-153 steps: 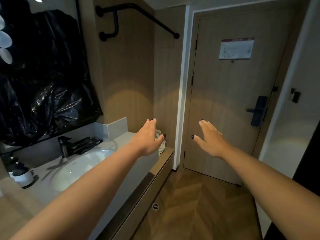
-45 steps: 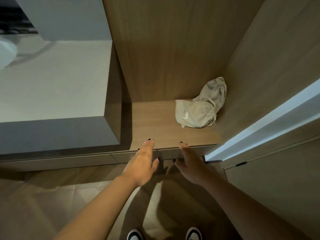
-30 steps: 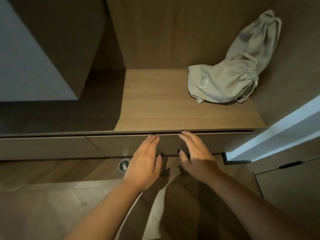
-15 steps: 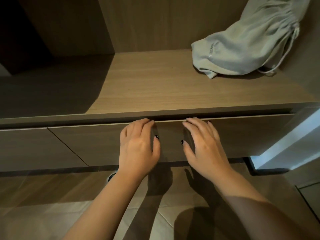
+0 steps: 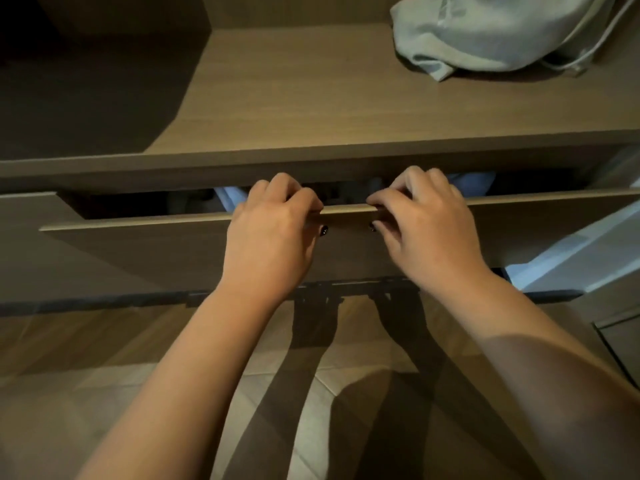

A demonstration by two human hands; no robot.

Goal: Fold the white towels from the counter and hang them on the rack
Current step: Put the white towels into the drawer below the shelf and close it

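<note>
A wooden drawer (image 5: 156, 251) under a low wooden shelf (image 5: 311, 98) stands slightly pulled out. My left hand (image 5: 270, 237) grips its top edge with fingers curled over it. My right hand (image 5: 429, 230) grips the same edge a little to the right. Through the narrow gap, pale whitish fabric (image 5: 230, 199) shows inside the drawer, more of it at the right (image 5: 474, 180); I cannot tell what it is. No towel rack is in view.
A pale drawstring cloth bag (image 5: 491, 32) lies at the back right of the shelf. Another drawer front (image 5: 24, 244) adjoins on the left. Wood-pattern floor (image 5: 104, 393) lies below, and a white door frame edge (image 5: 571, 251) stands at the right.
My fingers hooked over the drawer's top edge and the drawer slid out a little, opening a dark gap. The camera moved lower and closer to the drawer.
</note>
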